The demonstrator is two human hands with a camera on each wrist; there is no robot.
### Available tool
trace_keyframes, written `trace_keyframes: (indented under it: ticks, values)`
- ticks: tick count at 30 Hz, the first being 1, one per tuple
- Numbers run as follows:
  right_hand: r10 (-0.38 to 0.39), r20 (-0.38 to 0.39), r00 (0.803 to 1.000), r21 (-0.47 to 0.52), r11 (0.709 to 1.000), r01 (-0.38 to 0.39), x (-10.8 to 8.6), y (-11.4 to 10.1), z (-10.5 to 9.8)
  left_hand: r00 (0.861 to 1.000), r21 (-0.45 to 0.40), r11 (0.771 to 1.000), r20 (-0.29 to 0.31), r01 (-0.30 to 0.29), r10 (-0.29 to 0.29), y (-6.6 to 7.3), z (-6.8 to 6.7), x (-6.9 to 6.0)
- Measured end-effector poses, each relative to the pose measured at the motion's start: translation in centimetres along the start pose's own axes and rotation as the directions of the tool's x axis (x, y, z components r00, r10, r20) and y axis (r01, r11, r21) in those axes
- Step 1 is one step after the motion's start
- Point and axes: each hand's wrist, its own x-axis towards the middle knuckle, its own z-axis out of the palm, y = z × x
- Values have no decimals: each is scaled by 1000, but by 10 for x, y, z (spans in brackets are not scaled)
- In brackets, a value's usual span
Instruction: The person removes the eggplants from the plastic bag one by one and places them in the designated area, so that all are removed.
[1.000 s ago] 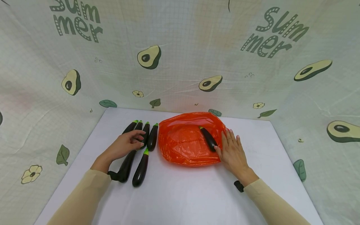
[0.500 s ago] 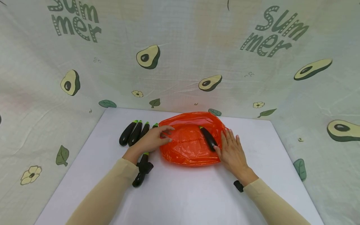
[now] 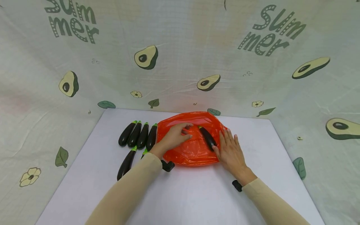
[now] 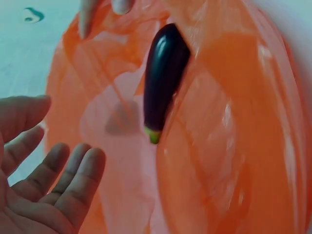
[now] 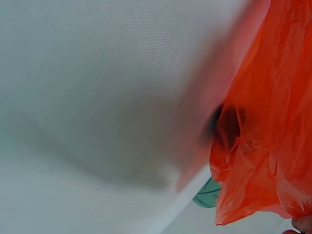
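A single eggplant (image 3: 207,138), dark with a green stem end, lies against the red plastic bag (image 3: 185,153). Whether it is inside the bag or on top, I cannot tell. Over the bag's left half hovers my left hand (image 3: 175,136), fingers relaxed and apart, holding nothing. In the left wrist view, that hand (image 4: 53,190) is beside the eggplant's stem end, not touching it. My right hand (image 3: 232,153) rests with straight fingers on the bag's right edge, its thumb near the eggplant. The right wrist view shows mostly the crumpled bag (image 5: 273,161) and only fingertips.
Left of the bag, several eggplants (image 3: 142,135) lie side by side in a row. Below them is another eggplant (image 3: 126,164), plus one partly hidden by my left arm. Everything lies on a white table (image 3: 202,200), with a printed cloth (image 3: 174,62) hanging behind.
My left hand has moved right, from above the eggplant row to over the bag, and it stays empty. The right hand and the eggplant by it hold their places.
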Motion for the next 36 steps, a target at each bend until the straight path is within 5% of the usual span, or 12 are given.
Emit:
trace_keyframes:
  ticks: [15,36]
  values:
    - [-23,-11,1000,-22,999,23,1,-4,-1,997,-96,995,-79,3,-10,-1,41,29]
    - [-51,-44,998,-17,999,50,5,-14,0,990,50,997,-136,51,-44,-5,91,58]
